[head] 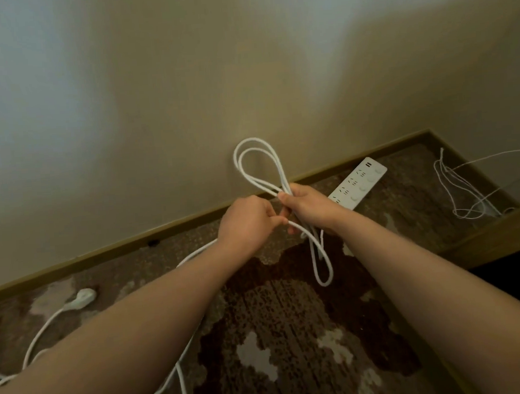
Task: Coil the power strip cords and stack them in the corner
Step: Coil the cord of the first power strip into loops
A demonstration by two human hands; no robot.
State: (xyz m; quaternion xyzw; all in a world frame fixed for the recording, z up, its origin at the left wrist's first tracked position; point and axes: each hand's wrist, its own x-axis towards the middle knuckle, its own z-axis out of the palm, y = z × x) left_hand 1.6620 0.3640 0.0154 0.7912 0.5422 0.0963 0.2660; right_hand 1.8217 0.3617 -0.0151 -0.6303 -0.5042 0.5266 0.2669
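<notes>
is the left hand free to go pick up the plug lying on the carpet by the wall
Probably not yet: the left hand pinches the cord beside the right hand. The path to the plug looks unobstructed.

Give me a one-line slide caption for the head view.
Both hands, left and right, gather white cord into loops above the carpet; power strip beside baseboard.

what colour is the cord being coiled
White. The cord shows best in the head view, looped above the right hand against the beige wall.
</notes>
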